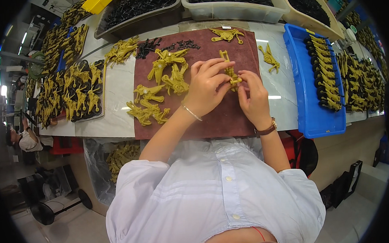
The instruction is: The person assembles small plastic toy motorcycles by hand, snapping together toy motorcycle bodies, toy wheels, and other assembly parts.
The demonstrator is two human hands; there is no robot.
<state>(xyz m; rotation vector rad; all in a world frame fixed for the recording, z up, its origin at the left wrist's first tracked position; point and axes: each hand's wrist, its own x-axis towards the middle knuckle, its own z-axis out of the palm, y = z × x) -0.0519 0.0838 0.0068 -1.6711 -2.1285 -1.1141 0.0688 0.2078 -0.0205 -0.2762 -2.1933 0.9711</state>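
A yellow-green moulded part [230, 71] with a ladder-like upper end is held between my two hands over a dark red cloth [212, 120]. My left hand [207, 85] closes its fingers on the part from the left. From the right, my right hand [253, 95] pinches its lower end, and the fingertips hide some of it. Left of my hands lies a loose pile of similar yellow-green parts [168, 64]. Another yellow-green part [226, 35] rests at the cloth's far edge, and one more [268, 58] lies on the white table to the right.
Small black pieces [148, 47] lie at the cloth's far left. Bins of black parts, including a white bin [237, 11], line the back. A blue tray [303, 73] with a row of yellow-and-black assemblies stands right. Stacked assemblies [82, 89] fill the left. A person [29, 141] is at far left.
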